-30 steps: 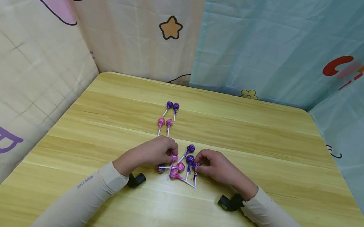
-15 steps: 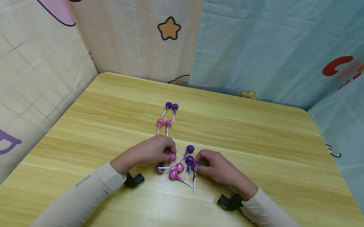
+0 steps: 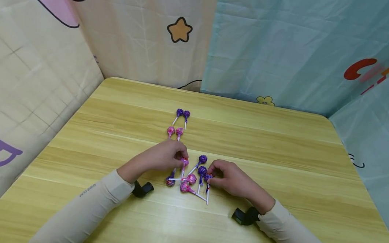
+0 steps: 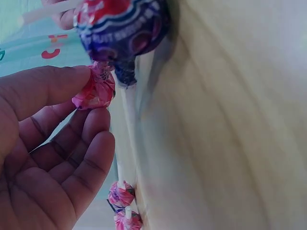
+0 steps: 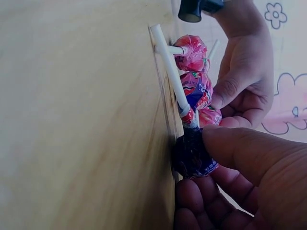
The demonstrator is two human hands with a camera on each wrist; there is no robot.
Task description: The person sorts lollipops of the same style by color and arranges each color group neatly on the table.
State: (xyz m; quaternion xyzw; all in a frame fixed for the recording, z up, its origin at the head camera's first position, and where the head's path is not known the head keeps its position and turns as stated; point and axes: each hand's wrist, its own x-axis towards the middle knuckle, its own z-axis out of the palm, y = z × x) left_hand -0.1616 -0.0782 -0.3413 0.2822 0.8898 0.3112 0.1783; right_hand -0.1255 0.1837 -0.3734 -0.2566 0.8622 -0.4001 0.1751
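My left hand point(image 3: 163, 156) pinches the wrapped head of a pink lollipop point(image 4: 95, 91) between thumb and fingers. Its white stick points toward the near edge in the head view. To the right, my right hand point(image 3: 229, 177) grips a purple lollipop point(image 5: 194, 153) by its head, close over the table. Between the hands lie loose lollipops: two purple ones, one point(image 3: 202, 170) beside the right fingertips, and two pink ones, the upper point(image 3: 191, 179) with its stick pointing left. Another purple lollipop point(image 3: 170, 181) lies below the left hand and looms large in the left wrist view.
Farther back on the wooden table point(image 3: 263, 139) lie a pair of purple lollipops point(image 3: 180, 112) and, nearer, a pair of pink lollipops point(image 3: 179, 131), their sticks partly behind the left hand. Black wrist mounts point(image 3: 143, 189) sit under both forearms. Printed curtains point(image 3: 284, 49) surround the table.
My left hand has moved a little away from me, toward the pink pair, carrying the pink lollipop with it. The right hand stays where it was on the purple lollipop.
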